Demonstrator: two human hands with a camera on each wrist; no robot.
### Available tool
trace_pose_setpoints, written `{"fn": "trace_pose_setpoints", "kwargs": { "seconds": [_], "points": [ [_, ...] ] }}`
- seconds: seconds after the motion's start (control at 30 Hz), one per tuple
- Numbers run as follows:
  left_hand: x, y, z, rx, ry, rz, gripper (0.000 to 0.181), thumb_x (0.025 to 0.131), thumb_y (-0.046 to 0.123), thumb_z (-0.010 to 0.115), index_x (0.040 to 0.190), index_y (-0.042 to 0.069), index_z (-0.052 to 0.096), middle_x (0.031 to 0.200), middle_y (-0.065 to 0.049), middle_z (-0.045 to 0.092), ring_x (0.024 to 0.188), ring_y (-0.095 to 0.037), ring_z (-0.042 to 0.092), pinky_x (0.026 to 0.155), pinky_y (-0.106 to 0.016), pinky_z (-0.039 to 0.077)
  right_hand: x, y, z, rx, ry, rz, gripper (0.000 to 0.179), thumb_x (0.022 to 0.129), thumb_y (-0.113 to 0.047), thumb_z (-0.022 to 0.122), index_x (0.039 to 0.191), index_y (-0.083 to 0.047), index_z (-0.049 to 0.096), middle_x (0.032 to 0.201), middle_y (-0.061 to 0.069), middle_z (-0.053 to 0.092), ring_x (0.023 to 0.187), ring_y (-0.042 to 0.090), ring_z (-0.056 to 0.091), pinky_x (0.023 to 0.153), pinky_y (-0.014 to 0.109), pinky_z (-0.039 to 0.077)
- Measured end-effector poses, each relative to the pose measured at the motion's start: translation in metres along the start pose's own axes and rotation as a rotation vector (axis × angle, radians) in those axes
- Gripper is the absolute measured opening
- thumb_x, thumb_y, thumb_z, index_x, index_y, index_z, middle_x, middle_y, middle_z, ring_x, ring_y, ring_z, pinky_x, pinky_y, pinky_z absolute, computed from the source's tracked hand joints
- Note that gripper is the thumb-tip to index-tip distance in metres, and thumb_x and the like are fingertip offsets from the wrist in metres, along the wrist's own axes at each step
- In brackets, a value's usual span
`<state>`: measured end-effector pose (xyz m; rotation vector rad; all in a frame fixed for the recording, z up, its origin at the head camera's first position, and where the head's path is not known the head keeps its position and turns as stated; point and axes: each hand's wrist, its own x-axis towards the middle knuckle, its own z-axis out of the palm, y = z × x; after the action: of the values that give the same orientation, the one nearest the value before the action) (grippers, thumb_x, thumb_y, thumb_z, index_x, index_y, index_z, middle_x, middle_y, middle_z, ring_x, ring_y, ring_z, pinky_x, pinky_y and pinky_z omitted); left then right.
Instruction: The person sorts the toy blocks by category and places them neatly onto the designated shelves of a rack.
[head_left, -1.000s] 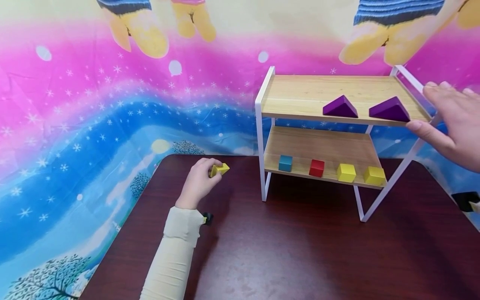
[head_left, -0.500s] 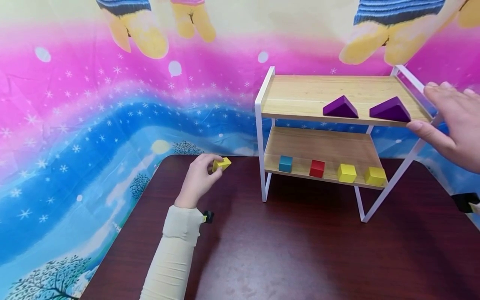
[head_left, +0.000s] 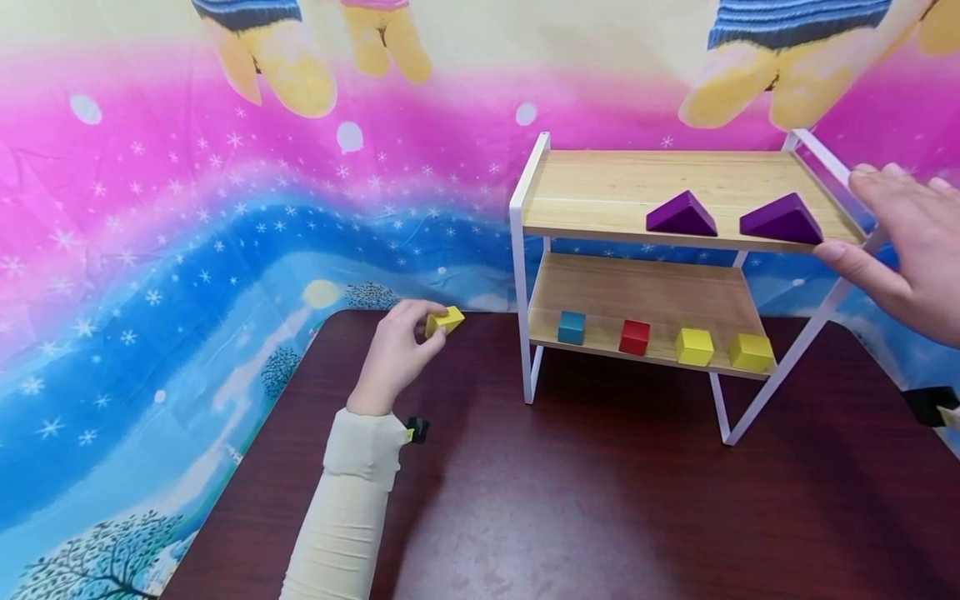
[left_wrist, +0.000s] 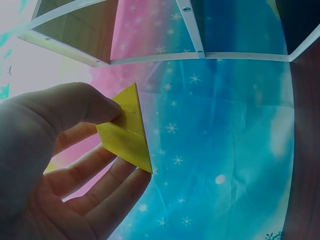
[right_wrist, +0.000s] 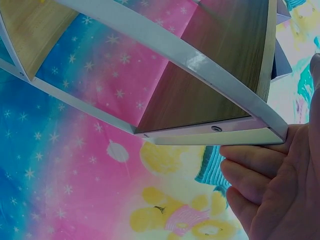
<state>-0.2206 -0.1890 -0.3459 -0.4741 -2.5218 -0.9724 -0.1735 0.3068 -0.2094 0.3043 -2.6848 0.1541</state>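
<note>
My left hand [head_left: 393,358] pinches a yellow triangular block [head_left: 447,321] between thumb and fingers, held in the air left of the shelf rack. In the left wrist view the thumb presses one face of the block [left_wrist: 127,130], the fingers behind it. My right hand [head_left: 918,250] is at the upper right end of the rack, fingers extended; in the right wrist view they lie along the white side frame [right_wrist: 210,72]. On the top shelf [head_left: 600,183] stand two purple triangular blocks, one left [head_left: 682,215] and one right [head_left: 783,221], the latter near my right thumb.
Along the front of the lower shelf [head_left: 637,287] sit a blue cube [head_left: 571,327], a red cube [head_left: 634,337] and two yellow cubes [head_left: 694,347]. The rack stands on a dark red-brown table [head_left: 555,500]. A patterned cloth [head_left: 225,208] hangs behind.
My left hand has risen a little and shifted slightly right with the yellow triangular block, which has turned a bit. The right hand has stayed put.
</note>
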Motion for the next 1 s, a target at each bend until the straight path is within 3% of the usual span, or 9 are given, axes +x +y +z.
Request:
{"fn": "trace_pose_setpoints", "kwargs": {
  "seconds": [0.3, 1.0],
  "points": [
    [0.002, 0.006, -0.004, -0.013, 0.018, 0.029, 0.024, 0.093, 0.007, 0.07, 0.116, 0.006, 0.072, 0.118, -0.011, 0.065, 0.1, -0.034, 0.063, 0.085, -0.04, 0.058, 0.001, 0.0, 0.0, -0.002, -0.003, -0.005, 0.088, 0.105, -0.061, 0.025, 0.157, 0.009, 0.011, 0.159, 0.036, 0.015, 0.152, 0.044, 0.004, 0.123, 0.051, -0.003],
    [0.017, 0.017, -0.015, -0.015, 0.044, 0.087, 0.024, 0.093, 0.007, 0.07, 0.117, 0.005, 0.072, 0.12, -0.01, 0.065, 0.111, -0.024, 0.059, 0.087, -0.039, 0.059, 0.004, 0.001, -0.001, -0.004, -0.01, -0.013, 0.088, 0.105, -0.06, 0.027, 0.157, 0.01, 0.011, 0.158, 0.037, 0.015, 0.151, 0.045, 0.004, 0.123, 0.052, -0.002]
  ]
}}
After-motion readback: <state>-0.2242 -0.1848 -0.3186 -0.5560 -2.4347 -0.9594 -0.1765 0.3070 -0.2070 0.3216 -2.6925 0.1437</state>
